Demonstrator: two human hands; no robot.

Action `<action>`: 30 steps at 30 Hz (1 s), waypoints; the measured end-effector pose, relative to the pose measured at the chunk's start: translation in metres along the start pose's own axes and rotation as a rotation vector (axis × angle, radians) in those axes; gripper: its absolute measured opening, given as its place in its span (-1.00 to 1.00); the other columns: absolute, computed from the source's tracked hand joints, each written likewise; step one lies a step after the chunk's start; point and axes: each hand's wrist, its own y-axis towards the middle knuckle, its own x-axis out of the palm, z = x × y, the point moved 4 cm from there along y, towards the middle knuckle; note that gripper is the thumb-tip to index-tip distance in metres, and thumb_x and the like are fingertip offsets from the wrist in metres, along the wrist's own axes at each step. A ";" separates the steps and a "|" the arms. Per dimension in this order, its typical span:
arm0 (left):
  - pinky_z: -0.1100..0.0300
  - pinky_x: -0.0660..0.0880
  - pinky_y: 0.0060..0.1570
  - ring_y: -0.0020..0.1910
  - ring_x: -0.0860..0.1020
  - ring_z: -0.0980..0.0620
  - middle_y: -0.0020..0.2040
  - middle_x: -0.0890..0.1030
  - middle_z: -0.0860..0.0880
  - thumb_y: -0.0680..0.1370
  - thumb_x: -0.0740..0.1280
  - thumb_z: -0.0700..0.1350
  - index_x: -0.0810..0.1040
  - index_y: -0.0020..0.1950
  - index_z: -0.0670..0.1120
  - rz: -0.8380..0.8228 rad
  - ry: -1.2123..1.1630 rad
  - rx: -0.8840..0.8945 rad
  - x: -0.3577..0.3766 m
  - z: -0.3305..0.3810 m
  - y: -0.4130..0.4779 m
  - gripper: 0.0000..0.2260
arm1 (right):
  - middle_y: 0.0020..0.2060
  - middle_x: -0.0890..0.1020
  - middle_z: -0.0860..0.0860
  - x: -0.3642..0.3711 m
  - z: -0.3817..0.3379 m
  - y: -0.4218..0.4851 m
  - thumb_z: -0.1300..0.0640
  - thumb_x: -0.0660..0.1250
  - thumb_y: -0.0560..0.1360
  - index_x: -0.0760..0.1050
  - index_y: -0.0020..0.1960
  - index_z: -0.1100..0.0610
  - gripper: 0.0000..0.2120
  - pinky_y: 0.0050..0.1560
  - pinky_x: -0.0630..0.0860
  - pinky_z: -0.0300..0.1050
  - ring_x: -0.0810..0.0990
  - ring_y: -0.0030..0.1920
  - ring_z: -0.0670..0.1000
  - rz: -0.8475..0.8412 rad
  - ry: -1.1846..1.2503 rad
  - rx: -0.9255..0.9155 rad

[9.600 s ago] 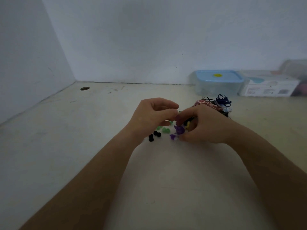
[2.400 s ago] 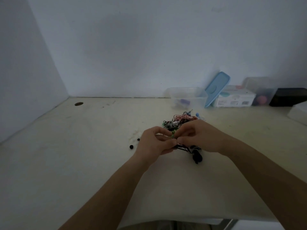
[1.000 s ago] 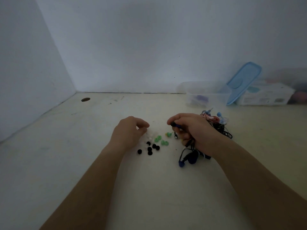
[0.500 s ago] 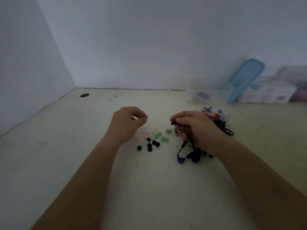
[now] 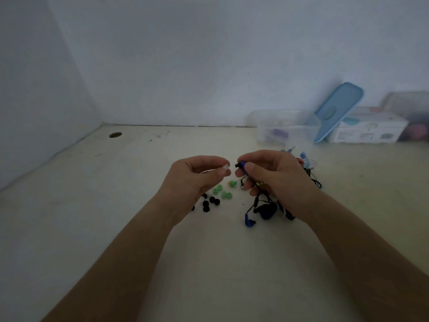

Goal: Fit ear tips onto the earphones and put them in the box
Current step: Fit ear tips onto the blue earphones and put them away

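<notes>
Earphone (image 5: pixel 241 165): glossy blue bud, stubby black nozzle, pinched between thumb and forefinger of right hand (image 5: pixel 276 180), other fingers curled over its thin black cable (image 5: pixel 256 201); held above table (image 5: pixel 139 228), in front of box (image 5: pixel 285 126). Soft translucent tip (image 5: pixel 224 168) pinched in left hand (image 5: pixel 195 180), just short of nozzle, not touching. Round green tips (image 5: pixel 220 191) and black tips (image 5: pixel 210 203) lie loose front-left of box. Box is clear rectangular plastic, flat blue lid (image 5: pixel 336 110) leaning on its right side.

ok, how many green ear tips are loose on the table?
5 green ear tips: a pair beside the left hand, a pair just right of them, one by the right hand's fingers. The left hand may hide others.
</notes>
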 end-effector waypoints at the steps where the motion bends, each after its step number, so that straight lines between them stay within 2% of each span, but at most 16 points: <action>1: 0.25 0.59 0.03 0.01 0.69 -0.03 -0.03 0.72 -0.12 0.47 0.41 -0.33 0.67 0.01 -0.17 -0.015 -0.032 -0.010 0.002 -0.001 0.000 -0.84 | -0.13 0.73 0.10 -0.001 0.000 0.000 0.26 0.30 0.60 0.62 0.11 0.15 -0.84 -0.20 0.64 -0.11 0.67 -0.21 0.06 0.008 -0.008 -0.007; 8: 0.25 0.61 -0.02 -0.05 0.70 -0.03 -0.04 0.72 -0.13 0.31 0.44 -0.24 0.66 0.00 -0.18 -0.051 -0.138 -0.022 0.009 -0.001 -0.002 -0.74 | -0.15 0.71 0.07 -0.001 0.001 0.002 0.27 0.35 0.57 0.63 0.07 0.16 -0.87 -0.21 0.62 -0.10 0.70 -0.21 0.07 0.016 -0.029 -0.037; 13: 0.27 0.61 -0.10 -0.12 0.71 -0.01 -0.11 0.73 -0.12 0.43 0.40 -0.36 0.64 -0.01 -0.18 -0.043 -0.132 -0.035 0.012 -0.001 -0.003 -0.82 | -0.19 0.71 0.07 0.001 0.001 0.002 0.26 0.37 0.56 0.64 0.07 0.17 -0.88 -0.21 0.65 -0.07 0.70 -0.21 0.09 0.001 -0.061 -0.057; 17: 0.28 0.60 -0.11 -0.10 0.71 -0.02 -0.10 0.73 -0.11 0.39 0.42 -0.31 0.63 0.00 -0.18 -0.051 -0.132 -0.031 0.012 0.000 -0.004 -0.79 | -0.17 0.71 0.10 0.000 0.002 0.003 0.25 0.38 0.55 0.65 0.07 0.17 -0.88 -0.19 0.67 -0.05 0.70 -0.20 0.12 0.006 -0.092 -0.063; 22: 0.28 0.60 -0.13 -0.09 0.71 -0.02 -0.09 0.73 -0.13 0.46 0.38 -0.38 0.64 -0.01 -0.17 -0.054 -0.144 -0.035 0.011 -0.001 -0.004 -0.82 | -0.16 0.70 0.14 -0.001 0.002 0.002 0.25 0.39 0.55 0.65 0.06 0.16 -0.88 -0.20 0.67 -0.07 0.69 -0.21 0.10 0.028 -0.111 -0.061; 30: 0.28 0.61 -0.16 -0.11 0.71 -0.02 -0.08 0.72 -0.15 0.43 0.40 -0.34 0.62 0.00 -0.19 -0.052 -0.150 -0.051 0.012 0.000 -0.005 -0.83 | -0.18 0.71 0.11 -0.002 0.002 0.002 0.24 0.38 0.56 0.66 0.07 0.15 -0.87 -0.17 0.67 -0.07 0.68 -0.24 0.04 0.021 -0.129 -0.049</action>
